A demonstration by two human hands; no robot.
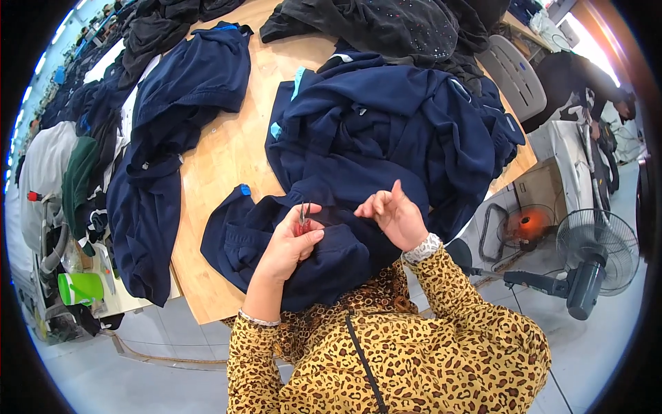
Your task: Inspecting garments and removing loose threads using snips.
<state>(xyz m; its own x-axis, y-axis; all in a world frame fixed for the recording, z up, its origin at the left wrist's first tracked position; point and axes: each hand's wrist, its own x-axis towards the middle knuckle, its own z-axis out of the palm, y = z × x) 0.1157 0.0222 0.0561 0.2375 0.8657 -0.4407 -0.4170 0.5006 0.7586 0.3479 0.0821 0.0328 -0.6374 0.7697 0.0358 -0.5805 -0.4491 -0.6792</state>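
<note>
My left hand (291, 243) is closed around small red-handled thread snips (303, 219), their metal blades pointing up and away from me. Just right of it, my right hand (398, 219) is raised palm up, its thumb apart and its fingers loosely bent, with nothing visible in them. Under both hands a navy garment (310, 272) lies bunched over the table's near edge and my lap. A small bright blue tag (245, 190) shows at its far left corner. Beyond my hands a large heap of navy garments (386, 103) covers the table.
The wooden table (217, 162) shows between this heap and another navy pile (148, 200) hanging over its left side. Black clothing (372, 27) lies at the far edge. A standing fan (589, 272) and a grey chair (510, 76) are right; a green container (79, 288) is left.
</note>
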